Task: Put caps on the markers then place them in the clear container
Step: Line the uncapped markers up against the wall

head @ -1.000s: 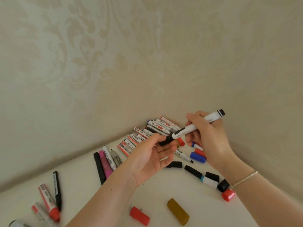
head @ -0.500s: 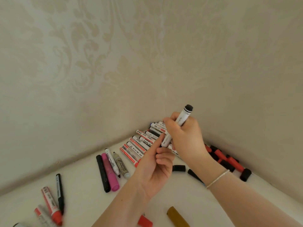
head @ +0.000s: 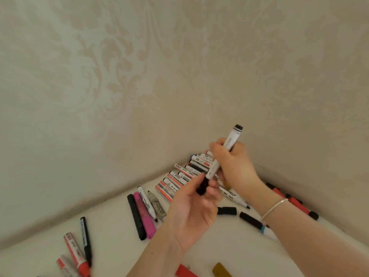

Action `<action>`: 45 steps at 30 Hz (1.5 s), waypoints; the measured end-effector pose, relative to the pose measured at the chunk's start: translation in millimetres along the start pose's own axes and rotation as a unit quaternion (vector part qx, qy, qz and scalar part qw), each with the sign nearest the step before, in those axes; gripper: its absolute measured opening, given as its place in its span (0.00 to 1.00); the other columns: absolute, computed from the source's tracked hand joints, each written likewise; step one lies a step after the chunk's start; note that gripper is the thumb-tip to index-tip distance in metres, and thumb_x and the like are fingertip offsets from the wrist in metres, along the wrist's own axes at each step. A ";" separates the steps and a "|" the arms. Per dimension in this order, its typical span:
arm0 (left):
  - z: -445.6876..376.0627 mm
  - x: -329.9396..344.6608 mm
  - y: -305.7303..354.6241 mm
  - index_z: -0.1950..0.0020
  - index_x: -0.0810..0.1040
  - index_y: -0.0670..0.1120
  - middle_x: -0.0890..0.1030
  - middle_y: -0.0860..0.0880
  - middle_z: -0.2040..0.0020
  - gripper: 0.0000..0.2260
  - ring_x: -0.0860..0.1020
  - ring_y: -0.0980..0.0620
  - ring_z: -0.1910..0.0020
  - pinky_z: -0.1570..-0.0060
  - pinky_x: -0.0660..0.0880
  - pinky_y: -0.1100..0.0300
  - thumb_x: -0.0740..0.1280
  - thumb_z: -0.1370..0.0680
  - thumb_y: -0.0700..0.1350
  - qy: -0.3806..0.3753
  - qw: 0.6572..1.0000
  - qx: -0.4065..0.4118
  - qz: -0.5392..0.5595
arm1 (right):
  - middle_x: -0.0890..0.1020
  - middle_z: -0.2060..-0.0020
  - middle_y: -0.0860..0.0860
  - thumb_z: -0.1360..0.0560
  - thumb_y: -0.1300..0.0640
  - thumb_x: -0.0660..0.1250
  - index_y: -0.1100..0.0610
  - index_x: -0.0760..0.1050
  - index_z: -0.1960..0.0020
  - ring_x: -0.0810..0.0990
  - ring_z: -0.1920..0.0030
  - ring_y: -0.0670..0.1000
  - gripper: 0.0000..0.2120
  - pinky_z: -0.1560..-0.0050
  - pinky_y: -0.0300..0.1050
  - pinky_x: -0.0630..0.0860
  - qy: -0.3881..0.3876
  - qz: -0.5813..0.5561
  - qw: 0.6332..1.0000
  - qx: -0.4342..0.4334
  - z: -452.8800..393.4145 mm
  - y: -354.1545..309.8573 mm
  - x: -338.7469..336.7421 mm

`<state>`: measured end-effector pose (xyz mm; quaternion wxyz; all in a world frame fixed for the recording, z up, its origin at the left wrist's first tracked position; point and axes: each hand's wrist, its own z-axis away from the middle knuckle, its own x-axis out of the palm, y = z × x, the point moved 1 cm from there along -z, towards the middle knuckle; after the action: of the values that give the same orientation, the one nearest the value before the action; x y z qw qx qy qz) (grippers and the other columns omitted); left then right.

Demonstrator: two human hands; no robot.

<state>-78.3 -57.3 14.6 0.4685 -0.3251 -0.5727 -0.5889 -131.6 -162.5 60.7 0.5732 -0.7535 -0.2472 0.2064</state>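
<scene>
Right hand [head: 229,162]: wrapped round a white marker [head: 223,154], held steeply, tip end down. Left hand [head: 196,204]: just below, pinching a black cap [head: 202,186] that meets the marker's lower end. Step, by judgement: seating the cap; best pushed straight along the barrel until it clicks, not at an angle. Beyond the hands: a row of markers [head: 179,180] by the wall corner. Nearer: loose caps [head: 226,210]. Container: not in view.

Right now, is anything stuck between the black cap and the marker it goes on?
Nothing visible. The left hand holds the black cap right at the lower end of the white marker, which the right hand grips.
</scene>
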 end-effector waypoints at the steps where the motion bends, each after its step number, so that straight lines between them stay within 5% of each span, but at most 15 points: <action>1: 0.7 2.4 -1.4 0.48 0.80 0.35 0.77 0.45 0.62 0.11 0.78 0.53 0.68 0.77 0.76 0.64 0.67 0.24 0.42 0.000 0.999 0.006 -0.044 | 0.67 0.79 0.52 0.23 0.60 0.61 0.58 0.64 0.67 0.64 0.83 0.47 0.14 0.82 0.34 0.60 0.002 0.001 1.000 0.024 -2.8 -2.1 -4.6; 5: -2.4 6.9 -9.5 0.50 0.82 0.40 0.76 0.48 0.62 0.11 0.71 0.58 0.69 0.76 0.70 0.67 0.64 0.23 0.47 -0.006 0.977 0.052 -0.208 | 0.67 0.86 0.46 0.24 0.57 0.63 0.59 0.65 0.69 0.65 0.85 0.46 0.16 0.82 0.36 0.63 0.024 0.006 0.996 0.081 -7.9 -0.6 -16.1; 10: -4.5 5.5 -11.5 0.52 0.84 0.44 0.77 0.50 0.64 0.12 0.70 0.58 0.70 0.71 0.69 0.67 0.65 0.26 0.49 0.028 0.910 0.154 -0.383 | 0.69 0.79 0.51 0.25 0.57 0.63 0.58 0.67 0.68 0.67 0.81 0.49 0.14 0.79 0.39 0.66 0.041 0.041 0.994 0.094 -9.9 -5.5 -17.8; 18: -5.5 0.7 -15.2 0.58 0.84 0.53 0.84 0.52 0.63 0.10 0.81 0.56 0.63 0.59 0.76 0.66 0.65 0.21 0.43 0.096 0.770 0.279 -0.565 | 0.67 0.73 0.52 0.26 0.58 0.62 0.57 0.64 0.68 0.66 0.71 0.52 0.13 0.67 0.46 0.67 0.046 0.140 0.988 0.052 -8.1 -8.4 -15.8; 22: -4.4 -4.5 -12.0 0.63 0.82 0.54 0.80 0.57 0.65 0.08 0.77 0.61 0.62 0.58 0.70 0.71 0.69 0.24 0.51 0.140 0.653 0.307 -0.678 | 0.65 0.74 0.51 0.25 0.54 0.64 0.58 0.64 0.68 0.63 0.73 0.49 0.16 0.72 0.42 0.63 -0.010 0.235 0.972 -0.004 -3.8 -10.4 -7.8; 26: 0.9 1.8 5.4 0.49 0.78 0.57 0.79 0.57 0.66 0.06 0.77 0.63 0.67 0.64 0.69 0.70 0.70 0.24 0.49 0.173 0.653 0.309 -0.670 | 0.73 0.72 0.49 0.28 0.42 0.68 0.59 0.72 0.61 0.69 0.74 0.46 0.19 0.75 0.34 0.66 -0.090 0.257 0.962 -0.021 0.6 -12.1 7.5; 28: 12.0 2.7 24.4 0.38 0.69 0.61 0.79 0.55 0.65 0.18 0.76 0.63 0.70 0.69 0.70 0.70 0.69 0.24 0.48 0.202 0.648 0.292 -0.674 | 0.78 0.66 0.50 0.27 0.39 0.65 0.54 0.74 0.53 0.75 0.69 0.47 0.18 0.69 0.39 0.70 -0.113 0.264 0.958 -0.012 2.5 -6.9 15.6; 31: 43.4 -12.4 59.9 0.30 0.58 0.65 0.78 0.51 0.65 0.29 0.74 0.58 0.70 0.68 0.72 0.68 0.69 0.24 0.48 0.257 0.609 0.201 -0.723 | 0.77 0.64 0.50 0.24 0.51 0.64 0.52 0.73 0.50 0.74 0.67 0.49 0.06 0.68 0.41 0.71 -0.141 0.310 0.940 -0.003 3.5 6.0 21.5; 34: 77.4 -34.8 85.5 0.33 0.70 0.55 0.81 0.47 0.59 0.21 0.81 0.51 0.63 0.58 0.78 0.57 0.69 0.25 0.44 0.332 0.569 0.102 -0.745 | 0.76 0.63 0.49 0.25 0.62 0.60 0.51 0.74 0.55 0.75 0.66 0.49 0.08 0.67 0.40 0.71 -0.193 0.343 0.919 0.018 5.5 21.0 27.2; 38: 98.8 -52.5 98.2 0.40 0.71 0.50 0.80 0.49 0.60 0.13 0.77 0.57 0.71 0.70 0.69 0.66 0.67 0.23 0.43 0.399 0.498 0.048 -0.769 | 0.76 0.59 0.49 0.27 0.67 0.59 0.51 0.75 0.57 0.73 0.67 0.47 0.12 0.71 0.37 0.68 -0.238 0.373 0.896 0.020 9.2 34.0 48.5; 43: 89.3 -58.7 106.0 0.45 0.71 0.47 0.80 0.48 0.60 0.09 0.79 0.54 0.66 0.65 0.74 0.63 0.67 0.24 0.44 0.377 0.479 -0.036 -0.792 | 0.75 0.61 0.46 0.28 0.69 0.58 0.52 0.76 0.59 0.74 0.66 0.46 0.15 0.71 0.35 0.67 -0.253 0.384 0.888 0.019 8.8 39.6 66.9; 45: 83.0 -57.9 110.1 0.47 0.74 0.44 0.80 0.48 0.61 0.08 0.78 0.51 0.62 0.61 0.73 0.61 0.67 0.23 0.45 0.351 0.437 -0.069 -0.825 | 0.77 0.57 0.48 0.28 0.69 0.58 0.52 0.77 0.60 0.76 0.64 0.47 0.15 0.68 0.37 0.71 -0.250 0.385 0.888 0.022 7.0 40.5 67.3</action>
<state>31.0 44.8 13.1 -0.1025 0.5053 -0.3133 -0.7975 -77.0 -125.1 17.9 0.3845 -0.6999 -0.0683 0.5979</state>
